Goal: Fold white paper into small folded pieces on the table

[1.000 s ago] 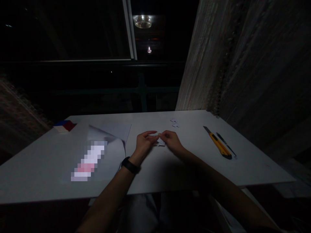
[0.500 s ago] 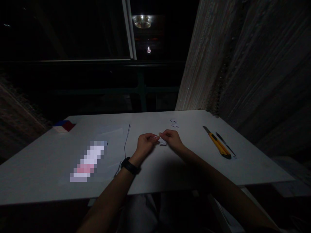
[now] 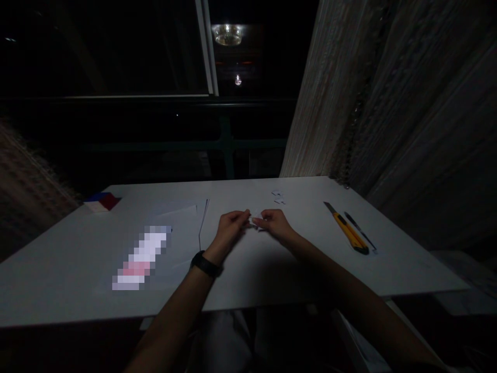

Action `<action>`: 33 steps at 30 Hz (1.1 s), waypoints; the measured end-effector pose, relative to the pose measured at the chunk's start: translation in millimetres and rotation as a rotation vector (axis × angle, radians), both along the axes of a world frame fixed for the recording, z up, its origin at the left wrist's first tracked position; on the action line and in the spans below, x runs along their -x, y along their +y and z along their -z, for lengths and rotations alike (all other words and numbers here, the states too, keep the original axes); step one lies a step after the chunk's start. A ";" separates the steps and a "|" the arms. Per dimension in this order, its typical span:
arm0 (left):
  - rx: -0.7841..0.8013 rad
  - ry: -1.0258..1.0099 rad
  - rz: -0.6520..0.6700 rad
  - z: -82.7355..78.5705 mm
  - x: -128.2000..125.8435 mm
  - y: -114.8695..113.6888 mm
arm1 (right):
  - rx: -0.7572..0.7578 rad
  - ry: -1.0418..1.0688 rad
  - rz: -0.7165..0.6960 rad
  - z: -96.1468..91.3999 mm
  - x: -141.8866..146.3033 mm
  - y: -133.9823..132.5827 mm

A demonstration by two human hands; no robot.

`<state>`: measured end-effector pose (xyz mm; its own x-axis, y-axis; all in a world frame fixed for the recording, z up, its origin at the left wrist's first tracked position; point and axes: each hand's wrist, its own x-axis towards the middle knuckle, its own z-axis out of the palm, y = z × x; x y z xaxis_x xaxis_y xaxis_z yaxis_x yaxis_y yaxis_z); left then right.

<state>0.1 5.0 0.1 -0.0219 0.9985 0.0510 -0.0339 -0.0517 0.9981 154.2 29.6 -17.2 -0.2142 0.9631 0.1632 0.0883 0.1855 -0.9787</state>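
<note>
A small folded piece of white paper is between my two hands, above the middle of the white table. My left hand pinches its left side with thumb and fingertips. On its right side, the thumb and fingers of my right hand are closed on it too. The dim light and my fingers hide much of its shape. Just beyond my hands lie two small folded paper pieces on the tabletop.
To the right lie a yellow utility knife and a dark pen. White paper sheets are at left, with a blurred-out bright patch over them. A red, blue and white cube sits at the far left edge. Curtains hang beyond the table.
Both hands have shifted their grip on the paper. It has turned between the fingers, and my right thumb now lies across its near side. The things on the table have not moved.
</note>
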 end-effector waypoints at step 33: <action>-0.108 0.143 -0.046 18.8 -1.6 9.3 | -0.033 -0.011 -0.097 -2.1 3.3 -7.8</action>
